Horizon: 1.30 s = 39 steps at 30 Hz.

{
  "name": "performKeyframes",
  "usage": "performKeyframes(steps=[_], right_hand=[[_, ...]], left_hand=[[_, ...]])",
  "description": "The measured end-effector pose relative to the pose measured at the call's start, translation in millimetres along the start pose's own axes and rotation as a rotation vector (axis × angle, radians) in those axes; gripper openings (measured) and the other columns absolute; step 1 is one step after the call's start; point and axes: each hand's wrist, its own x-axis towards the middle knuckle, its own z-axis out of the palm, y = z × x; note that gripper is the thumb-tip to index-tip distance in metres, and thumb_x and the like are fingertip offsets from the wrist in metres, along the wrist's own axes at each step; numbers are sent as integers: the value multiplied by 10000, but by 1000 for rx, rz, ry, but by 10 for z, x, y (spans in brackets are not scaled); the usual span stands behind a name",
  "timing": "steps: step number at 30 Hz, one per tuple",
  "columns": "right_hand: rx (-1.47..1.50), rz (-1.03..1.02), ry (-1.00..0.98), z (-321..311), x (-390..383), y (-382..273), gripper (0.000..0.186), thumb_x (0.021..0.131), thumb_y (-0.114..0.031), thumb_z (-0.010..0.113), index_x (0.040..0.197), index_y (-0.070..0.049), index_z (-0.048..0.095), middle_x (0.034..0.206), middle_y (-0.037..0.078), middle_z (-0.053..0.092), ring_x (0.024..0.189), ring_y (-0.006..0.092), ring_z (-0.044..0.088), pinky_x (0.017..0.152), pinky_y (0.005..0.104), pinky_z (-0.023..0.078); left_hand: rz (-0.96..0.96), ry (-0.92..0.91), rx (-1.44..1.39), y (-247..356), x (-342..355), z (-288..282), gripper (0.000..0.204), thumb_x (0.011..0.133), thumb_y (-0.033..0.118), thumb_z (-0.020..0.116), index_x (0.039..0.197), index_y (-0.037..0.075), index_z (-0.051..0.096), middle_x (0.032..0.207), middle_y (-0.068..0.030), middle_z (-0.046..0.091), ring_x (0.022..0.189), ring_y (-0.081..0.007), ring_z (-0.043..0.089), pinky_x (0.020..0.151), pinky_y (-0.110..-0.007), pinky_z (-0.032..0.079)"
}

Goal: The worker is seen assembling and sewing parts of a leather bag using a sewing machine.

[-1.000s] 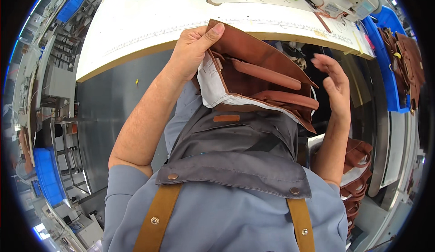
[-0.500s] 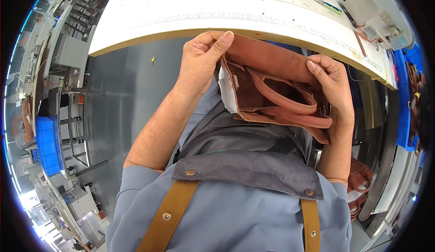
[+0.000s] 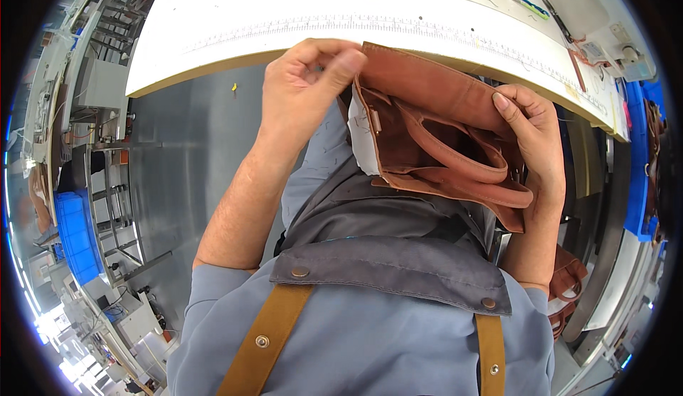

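Note:
A brown leather handbag [image 3: 434,86] rests tilted over my lap, its mouth facing me and its long flap raised toward the table edge. My right hand [image 3: 532,122] grips the flap near its right end, thumb on top. At the flap's left corner, my left hand [image 3: 309,79] is closed in a pinch; its thumb is blurred, and what the fingertips hold, if anything, is hidden. A curved carrying handle [image 3: 462,155] lies across the opening. White lining-like material [image 3: 361,143] shows along the bag's left side.
Ahead is a white worktable [image 3: 235,12] with a printed ruler scale. Green-handled snips [image 3: 526,3] and a dark slender tool [image 3: 558,20] lie at its far right. Blue bins [image 3: 640,161] stand at right. More brown leather bags [image 3: 565,282] hang low beside my right elbow.
My left hand has shifted left off the flap's face to its corner, uncovering that corner. The bag and my right hand have moved slightly to the right in view.

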Motion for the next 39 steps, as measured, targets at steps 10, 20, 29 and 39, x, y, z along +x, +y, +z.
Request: performKeyframes(steps=[10,20,29,39], right_hand=[[-10,3,-14,12,15,-17,213,991,-165,665,1051,35,707,909,7,702,841,57,600,793,229,497],[0,-23,-34,57,-24,-23,211,995,-164,659,1042,36,708,899,9,701,843,59,601,793,232,500],[-14,-41,-12,33,-54,-14,200,994,-159,657,1033,30,708,883,-1,691,826,56,588,781,229,492],[-8,-55,-4,95,-61,-38,196,998,-166,650,1002,22,705,864,-15,673,820,54,575,774,227,482]], left_hand=[[56,102,150,99,-67,-219,375,923,323,773,721,16,700,596,18,593,575,-40,510,519,-218,378],[-267,-319,233,81,-137,-46,410,963,359,711,674,78,639,566,63,480,545,-14,347,498,-216,253],[-24,-26,105,202,-121,-244,177,939,162,722,801,65,668,703,43,562,637,-30,472,579,-217,386],[232,-279,392,165,-184,-173,158,821,92,820,916,18,718,912,-6,662,805,-95,584,716,-229,473]])
